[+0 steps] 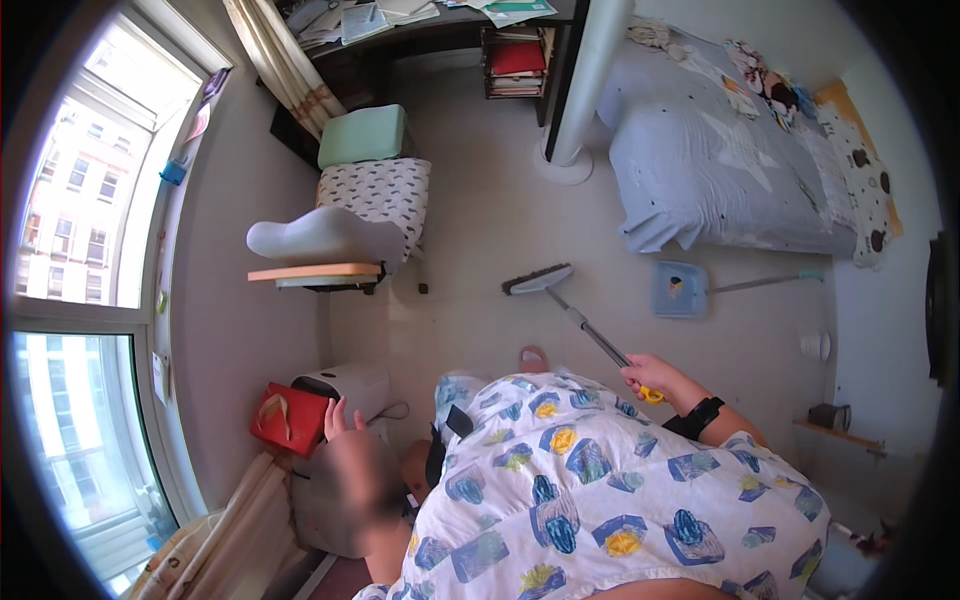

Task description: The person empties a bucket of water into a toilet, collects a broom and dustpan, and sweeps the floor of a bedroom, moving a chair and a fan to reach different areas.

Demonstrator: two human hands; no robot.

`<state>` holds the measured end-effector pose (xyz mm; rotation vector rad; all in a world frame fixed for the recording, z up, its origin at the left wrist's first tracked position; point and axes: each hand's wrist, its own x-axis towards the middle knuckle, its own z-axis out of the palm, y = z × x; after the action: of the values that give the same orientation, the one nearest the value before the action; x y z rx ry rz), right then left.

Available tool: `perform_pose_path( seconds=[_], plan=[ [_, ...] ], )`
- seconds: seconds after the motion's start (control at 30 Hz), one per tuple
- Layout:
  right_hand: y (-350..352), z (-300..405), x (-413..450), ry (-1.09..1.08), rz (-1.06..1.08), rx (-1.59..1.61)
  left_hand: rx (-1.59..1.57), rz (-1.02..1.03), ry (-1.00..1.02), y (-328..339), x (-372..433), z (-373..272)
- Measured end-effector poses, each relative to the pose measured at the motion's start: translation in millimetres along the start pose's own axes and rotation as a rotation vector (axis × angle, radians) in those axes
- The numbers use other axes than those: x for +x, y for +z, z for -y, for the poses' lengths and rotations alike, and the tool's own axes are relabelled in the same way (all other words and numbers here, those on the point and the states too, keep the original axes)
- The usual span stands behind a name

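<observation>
My right hand (643, 373) is closed around the grey handle of a broom (592, 335), with a yellow grip end showing below the fist. The broom's head (537, 279) rests on the pale floor, its dark bristles facing away from me. My left hand (348, 450) is raised at the lower left, partly blurred, with its visible fingers apart and nothing seen in them. It appears beside a red bag (289, 420) with a ribbon. On the floor to the right lies a light-blue dustpan (679, 289) with a long handle; a few bits are visible in its pan.
A chair with a patterned seat cover (375, 196) stands at the left, near the window (90, 195). Ahead are a dark desk (420, 37) with papers and a white pipe (585, 90). A bed (697, 165) fills the upper right. A white appliance (360, 390) sits behind the bag.
</observation>
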<state>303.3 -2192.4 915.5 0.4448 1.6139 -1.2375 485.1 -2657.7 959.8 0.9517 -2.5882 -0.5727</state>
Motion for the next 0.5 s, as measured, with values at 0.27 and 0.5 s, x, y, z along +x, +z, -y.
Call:
perform_pose_path(
  seconds=[0.27, 0.5],
  plan=[
    [-43.9, 105.2, 56.7, -0.121, -0.058, 0.067, -0.064, 0.01, -0.141, 37.6, 63.6, -40.1],
    [-51.1, 187.0, 103.9, -0.101, 0.171, 0.332, -0.27, -0.225, -0.498, 73.7, 148.0, -67.2]
  ],
)
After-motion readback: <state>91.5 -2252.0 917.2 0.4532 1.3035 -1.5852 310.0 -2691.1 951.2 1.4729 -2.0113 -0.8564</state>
